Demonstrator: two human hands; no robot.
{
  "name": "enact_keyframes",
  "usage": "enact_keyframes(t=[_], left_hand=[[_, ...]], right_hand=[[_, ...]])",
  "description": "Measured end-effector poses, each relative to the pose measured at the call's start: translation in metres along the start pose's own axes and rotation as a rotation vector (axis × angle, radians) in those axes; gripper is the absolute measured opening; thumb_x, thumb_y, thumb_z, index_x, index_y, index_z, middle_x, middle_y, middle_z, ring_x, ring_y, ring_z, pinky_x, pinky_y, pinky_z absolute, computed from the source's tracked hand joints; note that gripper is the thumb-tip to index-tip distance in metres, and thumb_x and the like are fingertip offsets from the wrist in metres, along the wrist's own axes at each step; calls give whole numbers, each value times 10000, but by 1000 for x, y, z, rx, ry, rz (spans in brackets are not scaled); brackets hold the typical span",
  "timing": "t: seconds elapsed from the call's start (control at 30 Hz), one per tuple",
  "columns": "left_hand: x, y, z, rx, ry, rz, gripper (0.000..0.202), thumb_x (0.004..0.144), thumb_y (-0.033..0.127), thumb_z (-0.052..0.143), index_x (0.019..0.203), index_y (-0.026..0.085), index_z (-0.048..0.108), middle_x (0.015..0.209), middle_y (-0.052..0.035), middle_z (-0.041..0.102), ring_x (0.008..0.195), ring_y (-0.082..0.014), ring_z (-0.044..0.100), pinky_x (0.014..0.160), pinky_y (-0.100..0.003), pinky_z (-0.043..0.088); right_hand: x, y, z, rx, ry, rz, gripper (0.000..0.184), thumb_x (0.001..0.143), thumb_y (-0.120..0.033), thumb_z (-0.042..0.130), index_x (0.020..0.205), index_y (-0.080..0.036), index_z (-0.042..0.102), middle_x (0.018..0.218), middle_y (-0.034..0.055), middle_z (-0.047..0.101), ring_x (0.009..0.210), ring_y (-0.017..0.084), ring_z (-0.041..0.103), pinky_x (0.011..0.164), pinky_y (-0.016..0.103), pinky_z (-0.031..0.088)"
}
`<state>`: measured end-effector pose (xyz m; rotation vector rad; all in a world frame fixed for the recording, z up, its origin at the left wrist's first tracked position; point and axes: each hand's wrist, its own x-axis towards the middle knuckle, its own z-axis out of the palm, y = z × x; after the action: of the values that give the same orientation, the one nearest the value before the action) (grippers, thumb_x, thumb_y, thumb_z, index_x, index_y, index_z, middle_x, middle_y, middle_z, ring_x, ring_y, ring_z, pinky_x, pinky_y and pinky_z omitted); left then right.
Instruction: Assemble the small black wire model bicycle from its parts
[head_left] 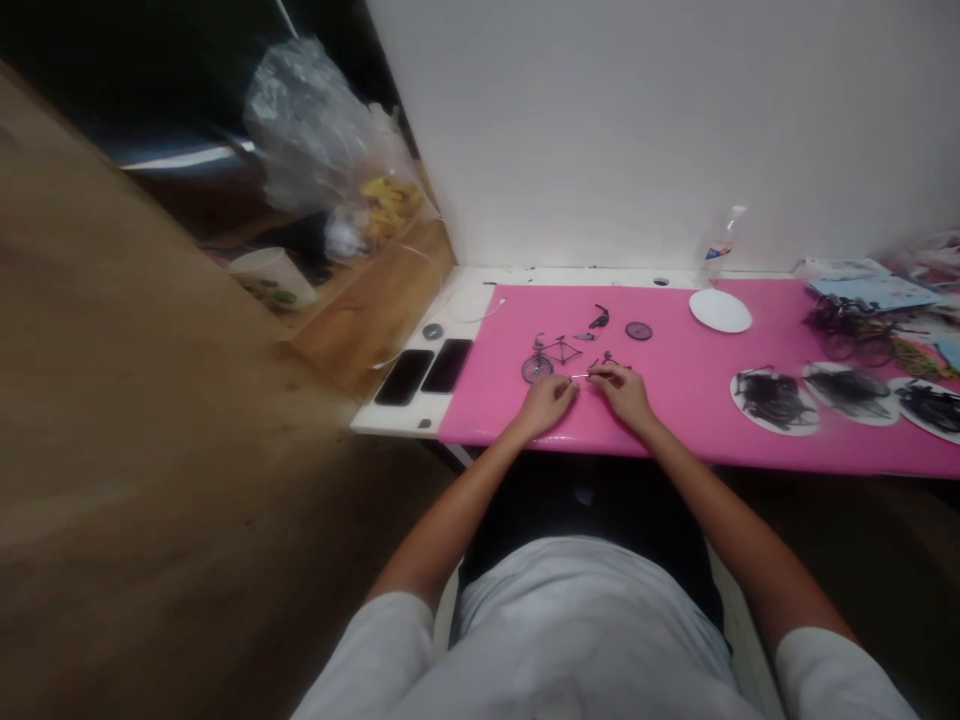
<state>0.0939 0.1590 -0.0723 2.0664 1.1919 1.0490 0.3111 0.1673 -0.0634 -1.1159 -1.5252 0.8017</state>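
Observation:
My left hand (549,404) and my right hand (621,393) meet near the front edge of the pink table cover (667,430). A thin pale rod (579,376) spans the gap between their fingertips, with a small dark part at the right end. Fingers of both hands are pinched on it. Just beyond my left hand lies a miniature bicycle frame (561,350) with one wheel (537,369) attached. A loose wheel (638,331) and a small black part (600,317) lie farther back. Small dark pieces (609,358) sit by my right fingers.
Two phones (448,366) lie at the left. White plates (776,428) of black parts stand at the right, near a pile of black miniature bicycles (851,325). A white plate (720,311) and a clear bottle (721,245) are by the wall.

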Motion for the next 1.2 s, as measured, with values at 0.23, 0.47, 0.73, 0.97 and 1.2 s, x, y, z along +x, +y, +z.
enact_keyframes(t=[0.23,0.47,0.73,0.97,1.2], left_hand=[[0,1,1,19,-4,-8,432,1104,446,560,813,185,742,762,-43,681,710,-195,558,705,-334,388],[0,0,0,27,-15,7,417,1110,429,565,823,183,742,785,-41,694,734,-197,586,729,-338,400],[0,-1,1,30,-25,25,369,1115,388,577,853,191,747,860,-51,744,817,-211,644,816,-352,454],[-1,1,0,52,-36,27,353,1120,371,548,888,200,751,917,-71,764,898,-237,669,879,-378,486],[1,3,-1,61,-45,19,371,1126,353,516,879,198,747,913,-81,760,911,-245,670,909,-389,498]], right_hand=[[-1,-3,1,9,24,-1,286,845,-493,817,977,-252,895,1053,89,879,999,294,802,900,429,637],[-1,-1,1,-16,18,1,281,857,-473,799,990,-243,890,1065,95,878,993,287,803,900,428,636],[-1,-2,1,-22,17,-8,270,859,-467,799,978,-245,895,1049,91,878,987,285,801,896,419,636],[1,2,1,-54,16,-15,274,879,-488,780,961,-249,885,1035,86,876,971,282,802,892,427,644],[1,-1,-2,-104,-18,-39,366,929,-595,748,915,-248,865,920,92,860,858,279,793,828,419,656]])
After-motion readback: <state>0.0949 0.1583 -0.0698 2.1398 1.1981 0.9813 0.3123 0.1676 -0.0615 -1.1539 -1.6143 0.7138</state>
